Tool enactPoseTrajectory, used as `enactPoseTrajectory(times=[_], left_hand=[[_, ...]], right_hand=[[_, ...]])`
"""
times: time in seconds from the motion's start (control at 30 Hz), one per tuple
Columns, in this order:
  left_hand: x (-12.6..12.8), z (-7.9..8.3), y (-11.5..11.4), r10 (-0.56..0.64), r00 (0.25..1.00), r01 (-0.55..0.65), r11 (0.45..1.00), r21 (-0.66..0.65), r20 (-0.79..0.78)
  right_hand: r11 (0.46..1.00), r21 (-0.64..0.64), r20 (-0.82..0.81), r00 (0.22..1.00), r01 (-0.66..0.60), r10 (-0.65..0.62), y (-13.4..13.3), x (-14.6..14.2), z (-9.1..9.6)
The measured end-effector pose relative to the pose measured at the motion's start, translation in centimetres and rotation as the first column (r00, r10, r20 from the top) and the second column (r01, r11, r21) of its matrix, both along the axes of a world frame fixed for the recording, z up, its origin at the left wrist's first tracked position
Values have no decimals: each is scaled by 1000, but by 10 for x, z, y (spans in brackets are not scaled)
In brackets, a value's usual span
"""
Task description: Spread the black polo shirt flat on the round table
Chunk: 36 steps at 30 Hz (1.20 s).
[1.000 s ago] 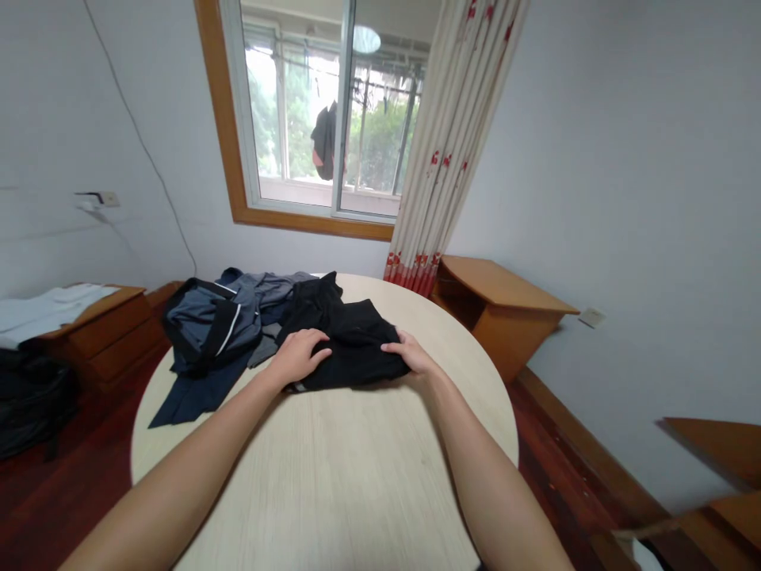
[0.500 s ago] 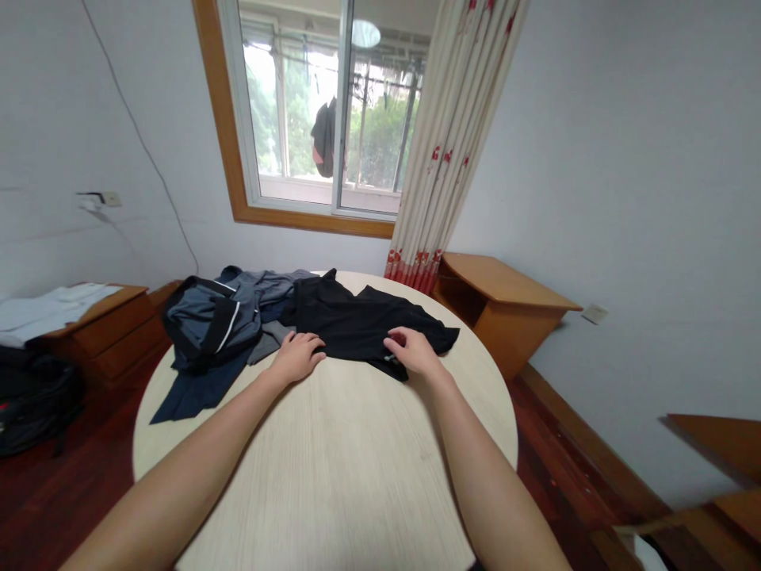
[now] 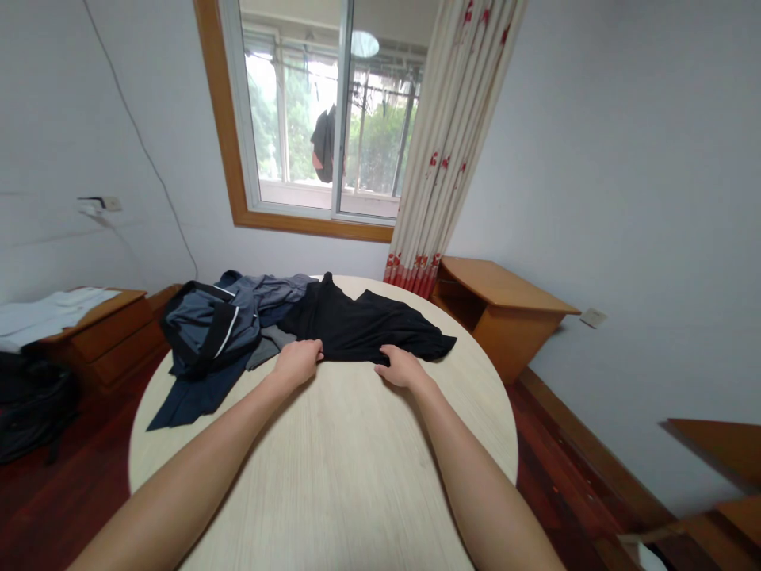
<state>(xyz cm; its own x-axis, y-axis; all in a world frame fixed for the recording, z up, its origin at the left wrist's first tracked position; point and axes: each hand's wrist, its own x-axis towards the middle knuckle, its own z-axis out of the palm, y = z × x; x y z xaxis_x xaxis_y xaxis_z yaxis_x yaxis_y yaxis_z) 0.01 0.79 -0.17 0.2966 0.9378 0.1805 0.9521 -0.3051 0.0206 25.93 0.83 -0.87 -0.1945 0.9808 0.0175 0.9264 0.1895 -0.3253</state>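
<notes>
My left hand (image 3: 297, 362) has its fingers (image 3: 314, 347) curled onto the near hem of the black garment (image 3: 362, 329), pinching the cloth at its left corner. My right hand (image 3: 401, 368) does the same further along the hem, fingers (image 3: 385, 358) closed on the fabric edge. The garment lies spread flat on the round worktop (image 3: 333, 468), running away from my fingertips toward the far rim, one flap reaching out past my right fingers. Just left of my left fingers, touching the black cloth, sits a heap of grey and navy clothes (image 3: 214, 333). Beyond that, off the worktop, stands a wooden dresser (image 3: 107, 333); out past my right fingers is a low wooden cabinet (image 3: 505, 313), with a curtain (image 3: 452, 143) and a window (image 3: 321, 111) behind.
</notes>
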Motion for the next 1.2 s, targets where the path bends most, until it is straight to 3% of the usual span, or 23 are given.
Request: enactPoseTrajectory(times=[0.13,0.27,0.37,0.43,0.53,0.57,0.6,0.63,0.67,0.73,0.77,0.8,0.87,1.0,1.13,1.2], left_hand=[[19,7,-20,-55,997,51,996,-67,-51],[32,12,-35,-132,991,127,984,-122,-26],[38,16,-46,-214,971,232,948,-216,105],[42,19,-56,-265,910,384,830,-404,319],[49,22,-69,-225,743,652,452,-609,630],[50,23,-71,-208,699,707,346,-617,684],[50,23,-71,-203,663,743,298,-600,720],[47,22,-68,-216,640,760,320,-566,738],[43,21,-62,-248,635,754,408,-515,732],[29,17,-44,-341,698,644,684,-343,630],[19,14,-33,-376,756,558,798,-227,536],[9,9,-21,-381,814,479,868,-136,438],[-10,-1,0,-346,886,381,923,-58,309],[-30,-21,21,-221,952,242,967,-80,211],[-30,-27,20,-194,966,213,972,-102,170],[-28,-25,18,-200,969,215,972,-92,148]], right_hand=[[997,29,14,998,67,-67,2,3,-1],[997,72,-11,1000,12,-12,1,2,-4],[991,116,-48,996,-63,69,1,2,-7],[982,131,-96,985,-133,146,2,1,-8],[958,125,-225,933,-258,281,2,-3,-10],[950,122,-272,911,-286,309,2,-4,-11],[946,121,-314,893,-300,323,2,-5,-12],[946,120,-348,880,-300,323,2,-6,-12],[950,119,-373,873,-290,313,2,-7,-13],[959,120,-394,875,-256,282,3,-6,-13],[964,121,-387,883,-236,265,4,-5,-13],[969,122,-372,896,-213,243,5,-3,-12],[982,118,-328,928,-145,176,8,3,-10],[992,78,-170,982,101,-87,14,23,-7],[906,136,10,913,402,-407,21,47,-8],[863,167,26,873,477,-488,25,55,-11]])
